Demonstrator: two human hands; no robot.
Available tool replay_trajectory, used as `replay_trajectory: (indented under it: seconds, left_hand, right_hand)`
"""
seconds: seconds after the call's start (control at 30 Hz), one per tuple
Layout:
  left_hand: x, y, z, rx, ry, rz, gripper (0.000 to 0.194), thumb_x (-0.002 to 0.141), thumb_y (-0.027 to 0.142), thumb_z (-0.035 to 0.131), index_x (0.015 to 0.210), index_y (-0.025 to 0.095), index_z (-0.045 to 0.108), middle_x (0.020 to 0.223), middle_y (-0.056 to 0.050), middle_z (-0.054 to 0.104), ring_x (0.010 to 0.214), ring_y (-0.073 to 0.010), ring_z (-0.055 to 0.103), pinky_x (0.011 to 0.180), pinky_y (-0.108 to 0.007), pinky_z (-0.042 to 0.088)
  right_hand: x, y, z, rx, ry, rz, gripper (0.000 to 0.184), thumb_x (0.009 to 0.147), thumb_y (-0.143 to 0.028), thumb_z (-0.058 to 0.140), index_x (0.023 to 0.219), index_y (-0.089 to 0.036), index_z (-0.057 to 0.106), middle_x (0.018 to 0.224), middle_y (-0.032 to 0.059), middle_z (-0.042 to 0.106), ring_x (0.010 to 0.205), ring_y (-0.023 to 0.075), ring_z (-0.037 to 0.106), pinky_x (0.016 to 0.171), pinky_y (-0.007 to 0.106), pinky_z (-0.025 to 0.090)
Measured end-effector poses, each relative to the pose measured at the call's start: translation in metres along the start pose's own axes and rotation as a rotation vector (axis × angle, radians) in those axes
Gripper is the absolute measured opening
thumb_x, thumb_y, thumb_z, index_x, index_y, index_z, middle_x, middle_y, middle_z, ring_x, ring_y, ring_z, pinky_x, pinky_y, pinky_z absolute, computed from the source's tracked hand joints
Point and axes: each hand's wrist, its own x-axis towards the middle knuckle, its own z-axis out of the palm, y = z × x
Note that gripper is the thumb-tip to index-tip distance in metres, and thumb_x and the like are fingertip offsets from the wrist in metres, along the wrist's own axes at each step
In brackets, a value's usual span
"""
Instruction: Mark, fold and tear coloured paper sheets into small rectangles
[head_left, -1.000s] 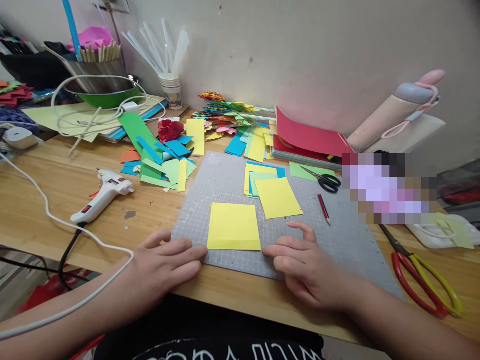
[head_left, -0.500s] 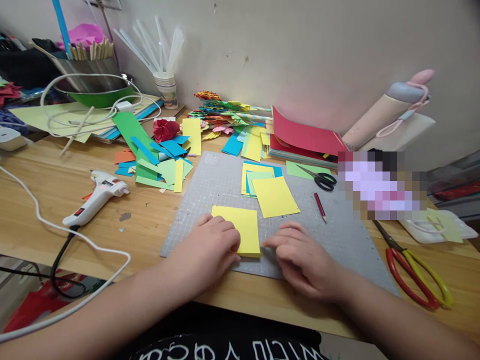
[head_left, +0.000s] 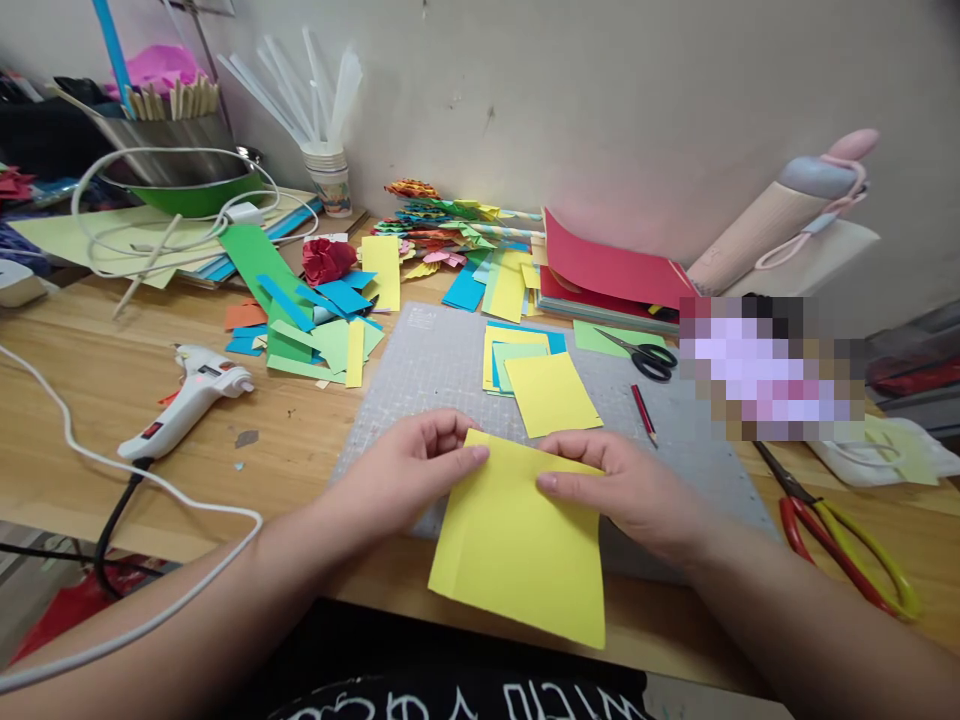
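- Head view, clock dirs. from sheet ctr.: yel. sheet [head_left: 525, 545], creased along L side, tilted over near edge of gray mat [head_left: 409, 375].
- L hand [head_left: 411, 465], approx. 11 o'clock: thumb & fingers clamped on sheet's corner.
- R hand [head_left: 634, 490], approx. 1 o'clock: thumb in front, fingers behind, pinching top edge.
- Blk. scissors [head_left: 651, 362]: approx. 1 o'clock.
- Glue gun [head_left: 180, 408]: btwn. 9 & 10 o'clock.

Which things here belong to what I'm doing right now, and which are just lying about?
Seems part of the job:
yellow sheet, pinched in the left hand and right hand
grey mat

Untouched, apparently just lying about:
glue gun
red pencil
black scissors
red paper flower
cup of straws
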Motion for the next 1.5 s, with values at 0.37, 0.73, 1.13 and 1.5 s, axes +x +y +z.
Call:
replay_trajectory:
  seconds: [0.37, 0.73, 1.13, 1.5]
  left_hand:
    - [0.025, 0.007, 0.015, 0.332, -0.106, 0.069, 0.023, 0.082, 0.037, 0.054, 0.073, 0.016, 0.057, 0.067, 0.002, 0.055, 0.063, -0.0110, 0.048, 0.057, -0.023, 0.035]
    - [0.015, 0.014, -0.001, 0.339, -0.179, 0.483, 0.004, 0.082, 0.018, 0.062, 0.078, 0.019, 0.062, 0.079, 0.001, 0.062, 0.080, -0.0133, 0.056, 0.076, -0.029, 0.043]
    - [0.021, 0.006, -0.009, 0.195, 0.155, 0.358, 0.007, 0.082, 0.024, 0.054, 0.087, 0.023, 0.059, 0.094, 0.000, 0.057, 0.093, -0.0165, 0.053, 0.083, -0.031, 0.041]
    - [0.024, 0.006, 0.001, 0.424, -0.027, 0.108, 0.026, 0.086, 0.037, 0.049, 0.070, 0.017, 0.054, 0.068, 0.003, 0.049, 0.066, -0.0113, 0.043, 0.061, -0.025, 0.034]
  right_hand:
    - [-0.001, -0.017, -0.001, -0.436, 0.094, -0.132, 0.019, 0.083, -0.039, 0.059, 0.082, -0.020, 0.064, 0.074, 0.0013, 0.063, 0.068, 0.0153, 0.056, 0.059, 0.027, 0.043]
    - [-0.004, -0.007, -0.017, 0.062, 0.069, -0.282, 0.040, 0.090, -0.054, 0.047, 0.082, -0.020, 0.066, 0.078, 0.0043, 0.067, 0.071, 0.0158, 0.061, 0.061, 0.027, 0.045]
    - [0.007, 0.005, -0.012, 0.085, 0.031, 0.006, 0.031, 0.074, -0.044, 0.071, 0.081, -0.014, 0.065, 0.079, 0.0039, 0.068, 0.068, 0.0140, 0.060, 0.062, 0.025, 0.044]
    - [0.007, -0.005, 0.006, -0.859, 0.371, -0.442, 0.015, 0.084, -0.032, 0.059, 0.094, -0.022, 0.062, 0.100, 0.0066, 0.066, 0.097, 0.0251, 0.055, 0.088, 0.043, 0.036]
